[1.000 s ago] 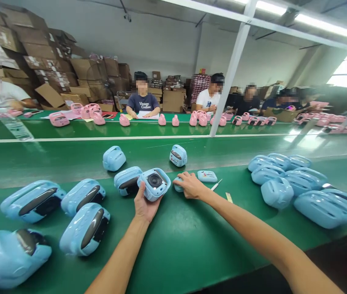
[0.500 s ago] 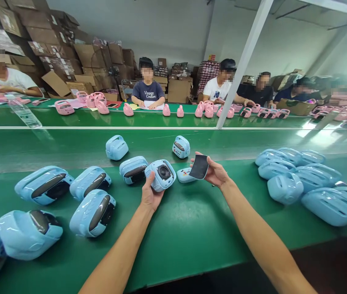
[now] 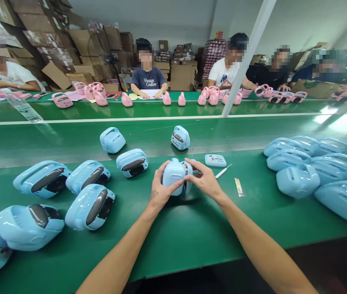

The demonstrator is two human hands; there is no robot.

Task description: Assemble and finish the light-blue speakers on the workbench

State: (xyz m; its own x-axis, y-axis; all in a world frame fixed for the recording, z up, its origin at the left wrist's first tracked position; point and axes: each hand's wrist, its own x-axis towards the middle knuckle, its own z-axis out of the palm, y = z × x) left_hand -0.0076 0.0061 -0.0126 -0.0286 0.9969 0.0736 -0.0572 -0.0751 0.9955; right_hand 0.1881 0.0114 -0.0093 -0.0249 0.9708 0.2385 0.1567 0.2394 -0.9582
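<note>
My left hand (image 3: 159, 192) and my right hand (image 3: 204, 182) both grip one light blue speaker shell (image 3: 175, 174) just above the green bench (image 3: 192, 228). The shell's back faces me. My right fingers press a cover piece against its far right side; that piece is mostly hidden. A second small blue cover with a printed figure (image 3: 215, 160) lies flat just right of my hands. A thin white stick (image 3: 223, 171) and a narrow strip (image 3: 239, 187) lie beside it.
Several blue shells with dark fronts lie at the left (image 3: 90, 204). A pile of blue shells fills the right (image 3: 308, 171). Two more stand on the conveyor belt (image 3: 180, 137). Across the belt, several people sit among pink shells (image 3: 210, 98) and cardboard boxes.
My right hand picked up a cover piece from the bench and brought it to the shell. My left hand turned the shell so its speaker side faces away. The camera tilted down.
</note>
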